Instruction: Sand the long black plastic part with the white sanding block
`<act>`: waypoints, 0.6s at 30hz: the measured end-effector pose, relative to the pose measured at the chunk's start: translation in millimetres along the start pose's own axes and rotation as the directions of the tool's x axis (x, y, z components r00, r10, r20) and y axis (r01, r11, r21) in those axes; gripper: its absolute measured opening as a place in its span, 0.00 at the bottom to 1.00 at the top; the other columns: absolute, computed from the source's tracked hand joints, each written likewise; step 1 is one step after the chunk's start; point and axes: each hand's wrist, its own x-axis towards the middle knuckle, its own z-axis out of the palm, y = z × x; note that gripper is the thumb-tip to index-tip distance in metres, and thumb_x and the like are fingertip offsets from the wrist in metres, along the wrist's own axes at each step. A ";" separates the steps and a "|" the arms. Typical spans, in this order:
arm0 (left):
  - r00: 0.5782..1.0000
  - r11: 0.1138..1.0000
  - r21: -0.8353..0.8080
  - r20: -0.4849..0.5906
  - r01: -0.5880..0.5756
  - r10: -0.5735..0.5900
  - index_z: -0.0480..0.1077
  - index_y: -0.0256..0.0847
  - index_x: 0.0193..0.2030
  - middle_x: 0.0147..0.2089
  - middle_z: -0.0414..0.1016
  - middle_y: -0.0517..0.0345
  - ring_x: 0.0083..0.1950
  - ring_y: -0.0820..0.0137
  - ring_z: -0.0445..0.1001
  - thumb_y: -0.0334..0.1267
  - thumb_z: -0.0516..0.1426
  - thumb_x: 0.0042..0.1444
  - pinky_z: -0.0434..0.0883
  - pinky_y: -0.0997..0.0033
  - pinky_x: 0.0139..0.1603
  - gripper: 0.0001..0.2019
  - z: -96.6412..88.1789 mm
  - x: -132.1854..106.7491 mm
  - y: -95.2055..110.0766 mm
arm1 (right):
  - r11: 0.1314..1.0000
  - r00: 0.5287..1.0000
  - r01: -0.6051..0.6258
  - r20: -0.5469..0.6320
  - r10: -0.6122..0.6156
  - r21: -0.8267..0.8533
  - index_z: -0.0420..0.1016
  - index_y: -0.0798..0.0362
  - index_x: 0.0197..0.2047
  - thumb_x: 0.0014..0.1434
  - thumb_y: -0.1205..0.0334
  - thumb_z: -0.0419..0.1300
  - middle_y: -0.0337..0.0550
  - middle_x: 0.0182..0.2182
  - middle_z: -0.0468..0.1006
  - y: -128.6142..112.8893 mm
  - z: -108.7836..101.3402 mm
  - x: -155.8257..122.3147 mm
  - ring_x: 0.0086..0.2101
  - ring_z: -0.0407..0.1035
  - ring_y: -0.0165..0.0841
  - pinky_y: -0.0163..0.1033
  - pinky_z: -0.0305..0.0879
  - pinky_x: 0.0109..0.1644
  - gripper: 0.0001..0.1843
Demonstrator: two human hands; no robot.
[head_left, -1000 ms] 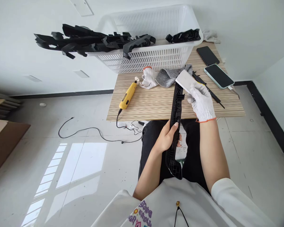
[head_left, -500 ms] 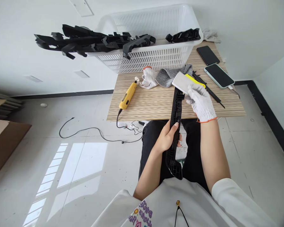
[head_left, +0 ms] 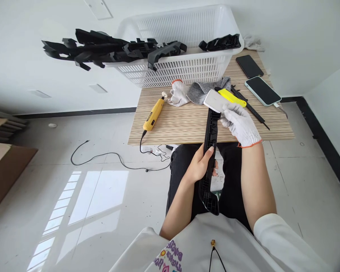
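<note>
My bare left hand (head_left: 201, 164) grips a long black plastic part (head_left: 210, 151) near its middle, holding it upright over my lap with its top at the table's front edge. In a white knit glove, my right hand (head_left: 239, 122) is closed on a pale flat sanding block (head_left: 214, 100), which rests across the top end of the black part. A yellow utility knife (head_left: 231, 97) lies on the table just behind the block.
The wooden table (head_left: 184, 121) holds a yellow rotary tool (head_left: 153, 113) with a cord trailing to the floor, a spare white glove (head_left: 178, 93), a grey cloth (head_left: 201, 91), two phones (head_left: 261, 90) and a white basket (head_left: 184, 41) with black parts sticking out left (head_left: 102, 47).
My right hand has slid the sanding block leftward across the top of the black part, uncovering the yellow knife behind it. The left hand and the part have stayed put.
</note>
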 end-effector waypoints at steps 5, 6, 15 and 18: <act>1.000 1.000 0.005 -0.001 -0.004 0.004 0.62 0.43 0.48 0.22 0.72 0.66 0.16 0.70 0.72 0.58 0.53 0.67 0.71 0.73 0.18 0.19 0.3 0.0 0.6 | 0.999 0.997 0.039 -0.060 -0.038 0.019 0.75 0.48 0.35 0.47 0.59 0.75 0.34 0.33 0.77 1.8 -1.7 1.3 0.26 0.67 0.22 0.29 0.60 0.23 0.15; 1.000 1.000 0.004 -0.001 -0.005 0.005 0.61 0.43 0.48 0.23 0.72 0.66 0.16 0.70 0.72 0.58 0.53 0.67 0.72 0.73 0.18 0.19 0.3 0.0 0.6 | 0.999 0.998 0.035 -0.046 -0.035 0.011 0.74 0.48 0.34 0.47 0.60 0.75 0.34 0.34 0.77 1.9 -1.4 1.4 0.26 0.67 0.22 0.29 0.60 0.23 0.15; 1.000 1.000 0.002 0.003 -0.013 0.013 0.61 0.43 0.47 0.22 0.72 0.65 0.16 0.70 0.72 0.57 0.53 0.67 0.71 0.72 0.18 0.18 0.0 0.5 0.1 | 0.988 0.985 0.153 -0.082 -0.154 -0.013 0.72 0.39 0.48 0.48 0.61 0.73 0.32 0.34 0.76 -1.2 2.3 2.5 0.29 0.69 0.25 0.31 0.63 0.25 0.25; 1.000 1.000 0.002 0.003 -0.013 0.013 0.61 0.43 0.48 0.22 0.72 0.65 0.16 0.70 0.72 0.57 0.53 0.67 0.71 0.72 0.18 0.18 0.1 0.2 0.4 | 0.978 0.964 0.207 -0.176 -0.198 0.037 0.70 0.44 0.39 0.50 0.53 0.72 0.34 0.29 0.73 -1.6 -1.8 5.9 0.25 0.65 0.26 0.32 0.59 0.22 0.18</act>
